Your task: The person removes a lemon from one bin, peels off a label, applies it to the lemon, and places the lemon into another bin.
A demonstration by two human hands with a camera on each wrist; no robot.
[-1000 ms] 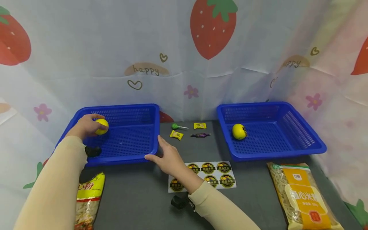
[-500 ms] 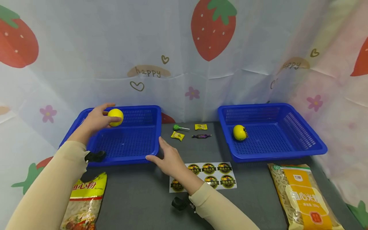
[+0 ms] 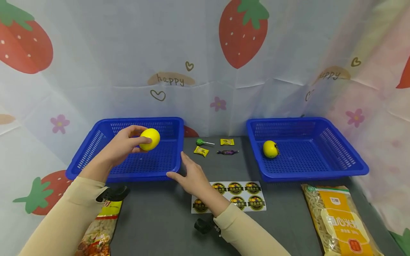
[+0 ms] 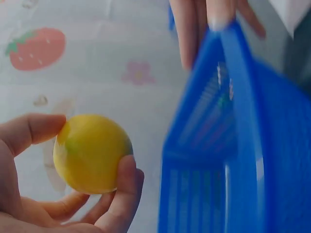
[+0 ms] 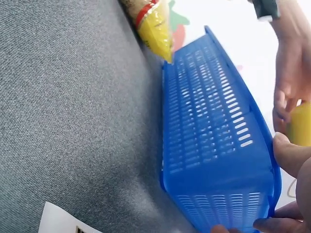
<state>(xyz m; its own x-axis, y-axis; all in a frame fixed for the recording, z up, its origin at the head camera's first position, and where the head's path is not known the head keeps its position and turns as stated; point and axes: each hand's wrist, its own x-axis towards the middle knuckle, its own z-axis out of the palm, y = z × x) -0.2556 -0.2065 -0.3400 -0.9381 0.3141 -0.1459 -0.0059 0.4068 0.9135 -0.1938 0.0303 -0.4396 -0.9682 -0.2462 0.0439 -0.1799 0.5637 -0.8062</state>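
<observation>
Sticker sheet (image 3: pixel 229 197), candies (image 3: pixel 201 151), noodle packet (image 3: pixel 340 220).

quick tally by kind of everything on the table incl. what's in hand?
Blue baskets: 2 (left basket, right basket)
Yellow fruits: 2 (one held by the left hand at, one in the right basket)
Wrapped candies: 3
Lollipop: 1
Sticker sheet: 1
Noodle packs: 2
Total: 11
</observation>
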